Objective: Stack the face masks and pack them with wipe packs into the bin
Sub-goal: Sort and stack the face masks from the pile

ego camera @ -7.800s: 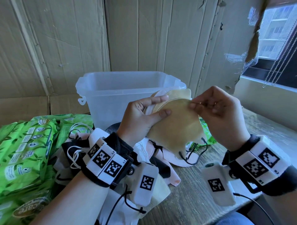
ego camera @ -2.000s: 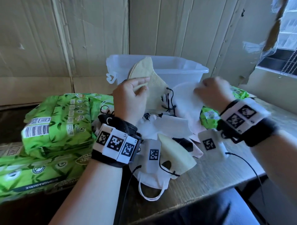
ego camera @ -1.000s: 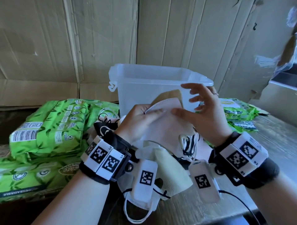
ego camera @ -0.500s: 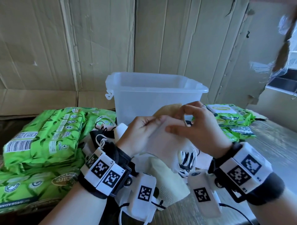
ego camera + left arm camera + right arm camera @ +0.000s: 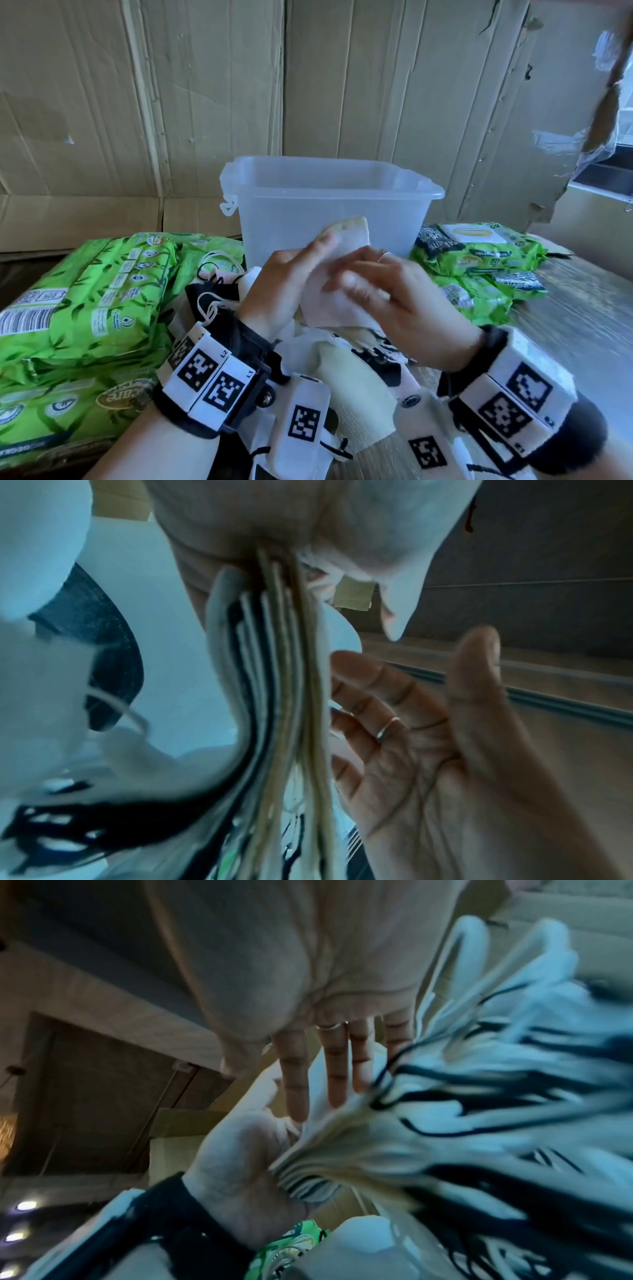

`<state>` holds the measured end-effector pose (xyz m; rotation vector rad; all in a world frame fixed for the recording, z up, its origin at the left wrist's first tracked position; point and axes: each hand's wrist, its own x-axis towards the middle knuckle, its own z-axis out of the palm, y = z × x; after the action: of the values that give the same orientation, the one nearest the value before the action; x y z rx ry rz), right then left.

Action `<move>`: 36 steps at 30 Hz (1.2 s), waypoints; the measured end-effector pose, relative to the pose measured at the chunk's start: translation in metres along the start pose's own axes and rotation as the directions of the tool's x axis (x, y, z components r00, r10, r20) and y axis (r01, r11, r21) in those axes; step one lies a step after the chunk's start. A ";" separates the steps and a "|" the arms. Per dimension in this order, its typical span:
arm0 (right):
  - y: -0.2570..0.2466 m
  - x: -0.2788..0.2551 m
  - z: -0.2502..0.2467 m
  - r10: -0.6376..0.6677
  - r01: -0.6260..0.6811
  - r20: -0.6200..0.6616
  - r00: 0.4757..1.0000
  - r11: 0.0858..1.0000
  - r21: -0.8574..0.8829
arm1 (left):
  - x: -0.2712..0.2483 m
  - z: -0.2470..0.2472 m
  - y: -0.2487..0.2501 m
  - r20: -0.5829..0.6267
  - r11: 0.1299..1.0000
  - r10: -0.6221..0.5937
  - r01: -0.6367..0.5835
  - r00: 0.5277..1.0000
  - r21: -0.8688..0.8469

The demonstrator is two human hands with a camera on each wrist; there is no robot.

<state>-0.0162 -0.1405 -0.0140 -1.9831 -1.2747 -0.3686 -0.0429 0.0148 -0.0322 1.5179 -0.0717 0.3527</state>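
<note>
Layered white-and-tan mask stack (image 5: 337,274), edges aligned, left hand (image 5: 281,291) fingers pinching, right hand (image 5: 394,301) fingers flat.

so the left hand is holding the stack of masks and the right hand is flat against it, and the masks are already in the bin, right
Not quite. The left hand does hold the mask stack, with the right hand flat against it, but the head view shows the stack held in front of the bin, not inside it.

Wipe pack, right of bin (image 5: 479,248): "80", inverted. Wipe pack, lower left (image 5: 116,399): "care", inverted. Left wristband tags (image 5: 212,377): "L1", "L2".
</note>
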 end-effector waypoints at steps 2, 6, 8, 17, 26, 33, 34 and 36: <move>0.003 0.003 -0.006 0.104 -0.086 -0.138 0.985 0.988 0.131 | -0.001 0.001 0.000 -0.005 0.999 0.036 -0.035 0.999 0.018; 0.014 0.007 -0.022 0.223 -0.209 -0.256 0.941 0.975 0.082 | -0.006 0.006 0.002 0.090 0.993 0.047 -0.056 0.995 0.103; 0.013 0.006 -0.025 0.270 -0.248 -0.234 0.934 0.962 0.116 | -0.009 0.008 0.006 0.159 0.990 0.064 -0.083 0.985 0.115; 0.008 0.003 -0.023 0.379 -0.331 -0.261 0.888 0.920 0.212 | -0.009 0.008 0.002 0.166 0.985 0.095 -0.117 0.981 0.130; 0.007 0.015 -0.023 0.464 -0.370 -0.230 0.855 0.858 0.356 | -0.010 0.007 0.008 0.195 0.993 0.067 -0.085 0.979 0.086; 0.025 0.018 -0.022 0.512 -0.479 -0.076 0.855 0.839 0.257 | 0.001 -0.009 0.006 0.188 0.938 0.264 -0.297 0.946 0.179; 0.030 0.017 -0.022 0.507 -0.482 -0.109 0.855 0.854 0.194 | 0.003 -0.012 0.004 0.164 0.925 0.280 -0.312 0.946 0.218; 0.039 0.014 -0.022 0.468 -0.472 -0.163 0.869 0.882 0.015 | 0.005 -0.016 0.004 0.063 0.901 0.288 -0.292 0.956 0.321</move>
<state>0.0275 -0.1558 -0.0068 -2.1545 -0.6522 -0.2961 -0.0421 0.0311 -0.0281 1.8446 -0.2641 0.6173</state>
